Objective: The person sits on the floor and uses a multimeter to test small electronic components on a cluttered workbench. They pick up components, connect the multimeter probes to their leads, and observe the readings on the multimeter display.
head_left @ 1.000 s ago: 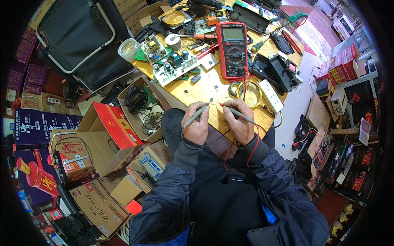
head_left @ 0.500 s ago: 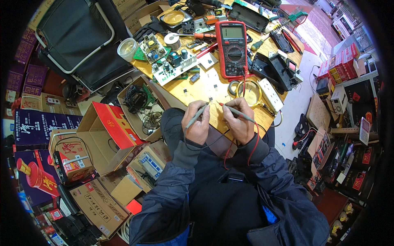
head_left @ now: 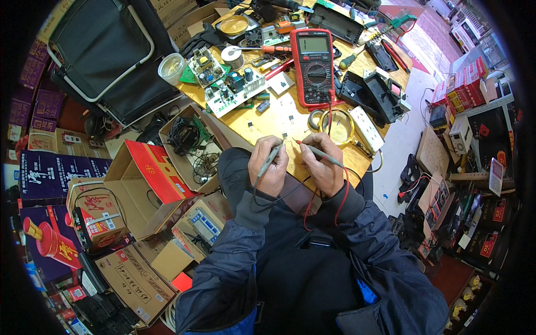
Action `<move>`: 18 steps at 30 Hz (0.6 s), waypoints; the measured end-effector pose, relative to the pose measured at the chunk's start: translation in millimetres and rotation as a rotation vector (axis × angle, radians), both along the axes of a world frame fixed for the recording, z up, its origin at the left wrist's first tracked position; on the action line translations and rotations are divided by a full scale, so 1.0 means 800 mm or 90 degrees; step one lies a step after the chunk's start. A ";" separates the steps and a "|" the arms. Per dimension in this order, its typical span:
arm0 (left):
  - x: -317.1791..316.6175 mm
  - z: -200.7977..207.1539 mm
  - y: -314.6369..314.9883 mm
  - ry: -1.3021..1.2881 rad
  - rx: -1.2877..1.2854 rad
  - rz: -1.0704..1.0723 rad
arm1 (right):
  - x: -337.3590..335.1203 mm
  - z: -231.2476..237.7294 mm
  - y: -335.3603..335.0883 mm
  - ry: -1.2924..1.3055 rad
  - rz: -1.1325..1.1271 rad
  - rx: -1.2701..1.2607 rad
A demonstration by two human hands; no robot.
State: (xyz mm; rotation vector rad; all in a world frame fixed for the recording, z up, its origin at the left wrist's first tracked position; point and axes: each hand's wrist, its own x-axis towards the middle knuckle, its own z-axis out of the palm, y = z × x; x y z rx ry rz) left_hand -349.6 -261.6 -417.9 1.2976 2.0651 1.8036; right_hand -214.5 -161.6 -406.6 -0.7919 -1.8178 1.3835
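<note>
My left hand (head_left: 268,167) is closed around a grey test probe (head_left: 270,157) with a black lead. Closed on a second grey probe (head_left: 326,156), with a red tip and red lead, is my right hand (head_left: 325,169). Both hands are at the table's near edge, and the probes lean inward toward a small black transistor (head_left: 285,135). Whether either tip touches its legs is too small to tell. Two more small transistors, one at the left (head_left: 250,125) and one farther back (head_left: 291,118), lie on the wood. Beyond them lies a red multimeter (head_left: 316,67) with a lit screen.
Circuit boards (head_left: 237,92), a solder spool (head_left: 233,56) and a black plastic case (head_left: 374,97) crowd the wooden table (head_left: 234,119). A round yellow-rimmed magnifier (head_left: 353,127) and white power strip (head_left: 368,129) lie to the right. Open cardboard boxes (head_left: 131,195) stand at lower left.
The table and its things sit slightly farther left in the picture. Both hands keep hold of their probes in nearly the same pose.
</note>
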 end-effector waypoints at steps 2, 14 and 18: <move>0.000 -0.001 0.000 0.010 0.000 -0.001 | 0.000 0.001 0.001 -0.010 -0.002 0.009; 0.001 -0.005 -0.001 -0.033 -0.036 -0.012 | 0.000 0.002 -0.002 -0.006 -0.025 -0.042; 0.001 -0.004 -0.001 -0.027 -0.031 -0.012 | 0.000 0.001 -0.003 -0.002 -0.026 -0.078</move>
